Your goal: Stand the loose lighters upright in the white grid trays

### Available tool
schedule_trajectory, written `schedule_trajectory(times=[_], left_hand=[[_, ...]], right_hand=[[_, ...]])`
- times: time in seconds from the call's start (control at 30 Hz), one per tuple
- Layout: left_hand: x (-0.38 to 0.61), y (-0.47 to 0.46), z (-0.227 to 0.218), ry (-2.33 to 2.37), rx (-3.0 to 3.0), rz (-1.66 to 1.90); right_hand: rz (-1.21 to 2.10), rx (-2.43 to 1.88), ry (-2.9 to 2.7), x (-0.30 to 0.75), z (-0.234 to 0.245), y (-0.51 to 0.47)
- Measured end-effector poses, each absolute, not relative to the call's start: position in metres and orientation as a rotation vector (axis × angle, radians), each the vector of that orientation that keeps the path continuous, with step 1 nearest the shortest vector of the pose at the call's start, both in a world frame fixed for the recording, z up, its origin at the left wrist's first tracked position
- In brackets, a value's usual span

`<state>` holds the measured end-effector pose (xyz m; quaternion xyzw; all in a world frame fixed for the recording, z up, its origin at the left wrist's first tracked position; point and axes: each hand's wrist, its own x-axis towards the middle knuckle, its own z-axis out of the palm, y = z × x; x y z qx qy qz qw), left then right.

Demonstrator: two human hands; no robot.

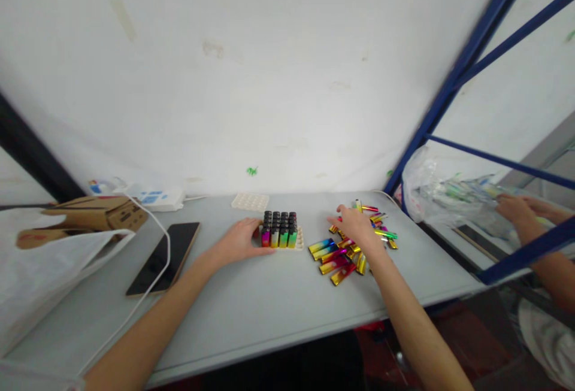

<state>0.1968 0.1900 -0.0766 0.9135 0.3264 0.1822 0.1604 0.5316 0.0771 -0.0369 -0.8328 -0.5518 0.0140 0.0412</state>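
Observation:
Upright lighters (279, 230) with black tops and shiny coloured bodies stand in rows in a white tray (300, 239). My left hand (240, 239) is closed around the tray's left side, its thumb along the front edge and its fingers behind. Over a loose pile of metallic lighters (335, 264) to the right is my right hand (356, 225). Its fingers are apart among the pile's upper left part, and I see no lighter held in them. Part of the pile is hidden under that hand and wrist.
An empty white tray (250, 202) lies near the wall. At left are a phone (164, 258) with a white cable (155, 217) across it, a cardboard box (105, 214) and a white plastic bag (49, 259). Another person's hands (523, 208) show beyond the blue frame (449, 91).

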Motion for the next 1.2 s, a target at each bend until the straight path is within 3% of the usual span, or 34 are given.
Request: schedule_trajectory(times=[0.13, 0.27, 0.47, 0.6, 0.9, 1.2], left_hand=[[0.196, 0.189, -0.077, 0.937, 2.587, 0.509], [0.195, 0.188, -0.077, 0.888, 2.579, 0.527], [0.194, 0.19, -0.079, 0.897, 2.586, 0.531], [0.194, 0.189, -0.077, 0.91, 2.578, 0.532], [0.194, 0.19, -0.077, 0.902, 2.571, 0.522], [0.194, 0.189, -0.075, 0.918, 2.572, 0.523]], right_hand=[[0.118, -2.476, -1.797, 0.53, -0.05, 0.093], [0.201, -2.117, -1.754, 0.538, -0.054, 0.113], [0.773, -1.39, -1.436, 0.516, -0.063, 0.132], [0.947, -1.325, -1.307, 0.492, -0.075, 0.129], [0.425, -1.513, -1.442, 0.476, -0.071, 0.107], [0.18, -1.643, -1.581, 0.475, -0.073, 0.106]])
